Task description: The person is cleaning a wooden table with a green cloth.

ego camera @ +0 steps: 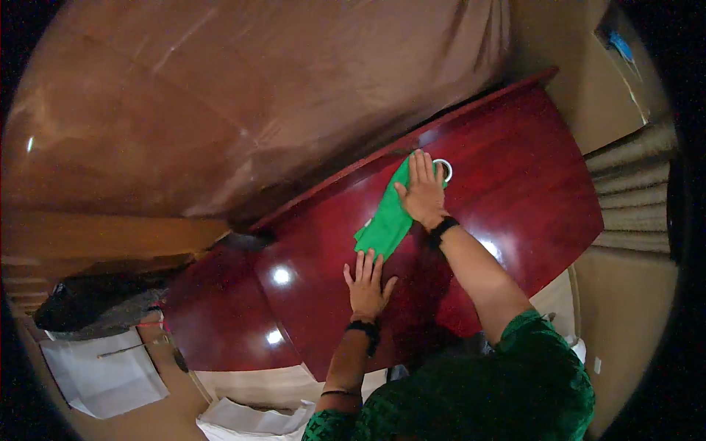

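Note:
My right hand (424, 193) lies palm down on a green cloth (386, 223), pressing it flat against a glossy dark red wooden table (513, 165). The cloth stretches in a long strip from under that hand towards my left hand (367, 289). Spread flat on the tabletop, my left hand has its fingertips at the cloth's near end. Just beyond the right fingers sits a white ring (448, 170), partly covered by hand and cloth; whether it is a loose ring or a fitting in the top, I cannot tell. Both wrists wear black bands.
A raised ledge (342, 176) runs along the table's far edge, with a large brown sheet (248, 99) behind it. At left are a black bag (105, 300) and a white sheet (105, 369) on the floor. A pleated curtain (634, 187) hangs at right.

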`<state>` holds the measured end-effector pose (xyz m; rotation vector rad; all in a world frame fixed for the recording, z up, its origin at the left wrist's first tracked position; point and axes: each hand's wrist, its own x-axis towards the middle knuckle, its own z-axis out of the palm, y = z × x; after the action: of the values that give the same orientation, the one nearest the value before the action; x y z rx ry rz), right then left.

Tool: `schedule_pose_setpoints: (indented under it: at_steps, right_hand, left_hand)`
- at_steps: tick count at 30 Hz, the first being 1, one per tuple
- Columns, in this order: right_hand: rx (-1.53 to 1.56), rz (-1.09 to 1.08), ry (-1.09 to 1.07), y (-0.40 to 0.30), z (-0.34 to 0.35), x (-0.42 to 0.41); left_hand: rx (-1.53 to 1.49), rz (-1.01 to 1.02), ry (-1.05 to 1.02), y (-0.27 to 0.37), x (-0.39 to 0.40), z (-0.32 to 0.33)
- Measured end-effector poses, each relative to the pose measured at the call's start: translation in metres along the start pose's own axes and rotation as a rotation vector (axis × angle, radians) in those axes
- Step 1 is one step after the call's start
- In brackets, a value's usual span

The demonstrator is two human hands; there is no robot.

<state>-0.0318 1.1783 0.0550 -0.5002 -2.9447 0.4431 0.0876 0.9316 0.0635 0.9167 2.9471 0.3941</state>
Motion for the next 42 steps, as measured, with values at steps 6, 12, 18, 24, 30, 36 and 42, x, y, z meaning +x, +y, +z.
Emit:
schedule_pose_setpoints:
  at_steps: [6,12,18,24,30,36,42]
  right_hand:
    - [0.030,-0.280,-0.063,-0.016,0.010,-0.015]
    - [-0.072,-0.054,0.019,0.016,-0.015,-0.002]
    - [-0.036,-0.156,-0.101,-0.034,-0.003,-0.010]
    - [0.077,-0.494,-0.217,-0.025,-0.012,-0.051]
    - [0.016,-0.217,-0.045,0.007,-0.035,-0.013]
    - [-0.044,-0.388,-0.145,0.020,-0.042,-0.078]
    - [0.034,-0.317,-0.153,0.016,-0.034,-0.077]
  left_hand:
    - [-0.028,-0.036,-0.055,0.007,0.010,-0.006]
    - [-0.007,-0.035,-0.034,0.000,0.007,-0.003]
    - [-0.028,-0.027,-0.013,0.014,0.010,-0.009]
    - [-0.025,-0.038,0.005,0.010,0.006,-0.009]
    - [-0.081,-0.018,0.012,0.022,0.018,-0.023]
    - [-0.099,-0.062,-0.032,0.018,0.016,-0.025]
    - [-0.063,-0.047,-0.075,0.001,0.017,-0.022]
